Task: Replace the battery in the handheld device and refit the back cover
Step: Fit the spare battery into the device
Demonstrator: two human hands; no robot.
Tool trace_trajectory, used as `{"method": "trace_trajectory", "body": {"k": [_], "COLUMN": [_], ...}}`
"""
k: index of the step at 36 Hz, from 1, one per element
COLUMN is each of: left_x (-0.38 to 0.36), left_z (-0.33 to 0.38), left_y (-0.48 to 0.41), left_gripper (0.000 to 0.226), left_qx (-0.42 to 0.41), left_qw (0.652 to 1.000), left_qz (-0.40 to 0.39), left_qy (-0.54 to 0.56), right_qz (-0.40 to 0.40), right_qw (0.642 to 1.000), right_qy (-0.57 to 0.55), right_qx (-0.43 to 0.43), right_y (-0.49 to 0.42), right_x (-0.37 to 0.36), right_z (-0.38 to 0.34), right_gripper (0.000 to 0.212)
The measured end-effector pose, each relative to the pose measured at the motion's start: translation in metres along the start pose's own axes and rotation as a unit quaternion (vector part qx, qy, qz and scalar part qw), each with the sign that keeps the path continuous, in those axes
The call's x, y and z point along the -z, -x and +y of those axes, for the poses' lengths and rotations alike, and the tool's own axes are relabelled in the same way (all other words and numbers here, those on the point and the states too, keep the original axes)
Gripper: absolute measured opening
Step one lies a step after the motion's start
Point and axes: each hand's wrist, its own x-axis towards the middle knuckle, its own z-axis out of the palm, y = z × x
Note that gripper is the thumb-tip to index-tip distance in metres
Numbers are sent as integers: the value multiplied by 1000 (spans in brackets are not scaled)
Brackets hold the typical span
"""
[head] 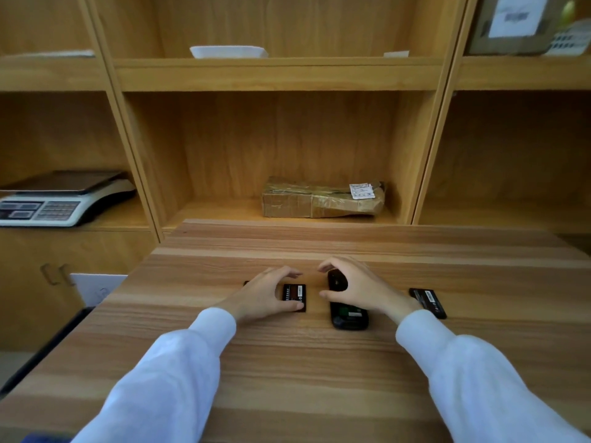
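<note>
The black handheld device (349,313) lies on the wooden table (287,362) with its back open and a green label showing inside. My right hand (358,287) arches over the device's far end, fingers and thumb spread and not closed on it. A black battery (295,295) with a white label lies left of the device. My left hand (265,292) curves over it, its thumb tip resting on the battery's near edge. A second black battery (428,302) lies to the right, past my right wrist. A small dark piece (245,282) peeks out behind my left hand; I cannot tell what it is.
Wooden shelves stand behind the table. A taped brown parcel (323,198) lies in the middle compartment, a weighing scale (57,199) at left, a white tray (228,51) one shelf up. A cardboard box (511,24) sits at top right.
</note>
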Motion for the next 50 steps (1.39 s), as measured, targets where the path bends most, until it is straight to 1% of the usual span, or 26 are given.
{"method": "trace_trajectory", "body": {"k": [6,12,15,20,23,27,32,37,44,50], "left_x": [-7,-16,-20,-22,-22,-23,-25,-26,-24,-26], "left_z": [27,51,58,64,64,63,58,51,42,42], "left_y": [-11,-21,-24,-25,-25,-26,-27,-28,-21,-19], "left_gripper": [60,54,53,49,48,46,44,42,40,46], "left_qx": [-32,-52,-52,-49,-49,-47,-49,-58,-72,-80], "left_qw": [999,998,998,998,998,998,998,997,996,995], "left_qz": [-2,-19,-20,-15,-13,-13,-11,-12,-18,-7], "left_qy": [0,-11,-17,-32,-32,-31,-39,-43,-46,-61], "right_qz": [10,24,5,-63,-86,-53,-12,21,25,13], "right_qw": [998,995,993,983,977,981,984,987,991,994], "right_qy": [-35,-53,-56,-75,-82,-81,-72,-61,-93,-96], "right_qx": [-49,-80,-102,-152,-176,-168,-163,-148,-91,-53], "right_y": [28,63,82,109,120,128,128,118,90,66], "right_x": [29,50,60,76,82,86,86,78,58,43], "right_z": [27,59,78,111,123,127,124,114,78,48], "right_gripper": [35,36,46,64,66,56,64,59,59,61]}}
